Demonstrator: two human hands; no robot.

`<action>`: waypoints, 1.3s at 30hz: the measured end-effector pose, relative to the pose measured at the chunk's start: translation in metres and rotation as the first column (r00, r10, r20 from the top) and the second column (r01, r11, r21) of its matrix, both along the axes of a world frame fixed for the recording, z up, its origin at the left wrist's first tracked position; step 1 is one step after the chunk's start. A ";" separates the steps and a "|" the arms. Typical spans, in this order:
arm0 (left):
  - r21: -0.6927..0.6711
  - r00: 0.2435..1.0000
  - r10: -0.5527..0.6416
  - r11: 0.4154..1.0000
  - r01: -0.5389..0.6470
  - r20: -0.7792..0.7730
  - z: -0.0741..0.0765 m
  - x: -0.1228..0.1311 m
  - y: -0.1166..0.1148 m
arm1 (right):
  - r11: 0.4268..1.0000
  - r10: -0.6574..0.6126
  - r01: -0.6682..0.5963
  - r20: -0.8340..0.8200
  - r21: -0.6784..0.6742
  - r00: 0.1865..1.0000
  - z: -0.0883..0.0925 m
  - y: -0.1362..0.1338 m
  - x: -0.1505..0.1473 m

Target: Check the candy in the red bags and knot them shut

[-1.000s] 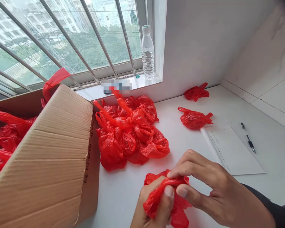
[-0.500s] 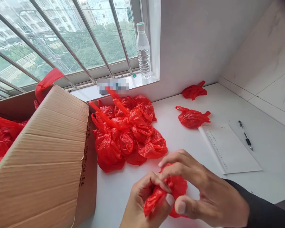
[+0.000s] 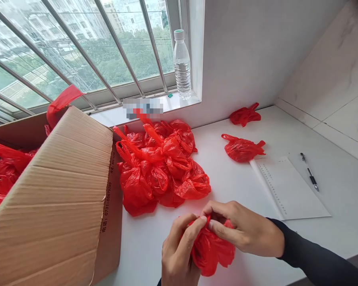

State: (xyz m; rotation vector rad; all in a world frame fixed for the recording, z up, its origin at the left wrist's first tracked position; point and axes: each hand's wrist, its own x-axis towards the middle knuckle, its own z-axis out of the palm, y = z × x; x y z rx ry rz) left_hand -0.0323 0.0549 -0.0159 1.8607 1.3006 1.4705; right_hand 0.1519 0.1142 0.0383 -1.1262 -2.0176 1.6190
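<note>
A crumpled red plastic bag (image 3: 213, 252) is between my two hands, low over the white table (image 3: 143, 250). My left hand (image 3: 179, 250) is closed on the bag's left side, thumb and fingers pinching its gathered top. From the right, my right hand (image 3: 241, 230) pinches the same top part with thumb and forefinger, their tips almost touching the left fingertips. What the bag holds, if anything, cannot be seen. Just beyond my hands lies a heap of red plastic bags (image 3: 164, 163), several of them bulging and knotted.
On the left stands an open cardboard box (image 3: 56, 190) with more red bags inside. Two red bags (image 3: 244, 149) lie at the back right, near a notebook (image 3: 292, 190) and a pen (image 3: 310, 172). A water bottle (image 3: 182, 67) stands on the sill by the barred window.
My right hand has gone from spread fingers to a pinch on the bag's top. My left hand has turned and now grips the bag higher, with its lower part hanging open below.
</note>
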 end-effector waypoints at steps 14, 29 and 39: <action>-0.002 0.952 0.162 0.986 -0.168 -0.260 -0.070 -0.056 -0.034 | 0.954 -0.292 0.265 0.237 0.140 0.927 -0.025 -0.006 0.047; -0.261 0.978 0.189 0.943 -0.205 -0.088 -0.092 0.019 -0.036 | 0.913 -0.399 0.376 -0.152 -0.157 0.904 -0.069 -0.042 0.004; -0.154 0.934 0.334 0.923 -0.352 -0.129 -0.076 -0.042 -0.030 | 0.748 -0.637 0.370 -0.441 -0.550 0.632 -0.056 -0.042 0.005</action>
